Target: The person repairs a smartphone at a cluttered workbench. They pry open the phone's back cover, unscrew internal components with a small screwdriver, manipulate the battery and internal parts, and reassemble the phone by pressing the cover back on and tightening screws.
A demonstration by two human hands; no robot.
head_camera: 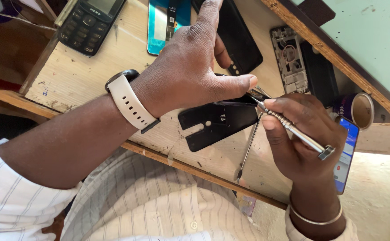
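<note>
Left hand (190,67) pinned black phone back cover (217,122) on bench (92,76), grip clamped on its top edge. Right hand (302,134) grip closed round metal screwdriver (293,129); tip best kept square, pressure light.

This looks like a small phone repair shop. A rough wooden counter (96,67) is full of phones and phone pieces. An old black phone with buttons (90,22) lies at one end. A blue phone back cover (159,27) and a black phone back (241,40) lie near it. A bare phone frame (288,60) shows its inner parts. Another black cover piece (217,122) lies in the middle, and thin metal tweezers (247,149) rest beside it. A small metal screwdriver (293,129) is there too, the kind used for tiny screws.
</note>
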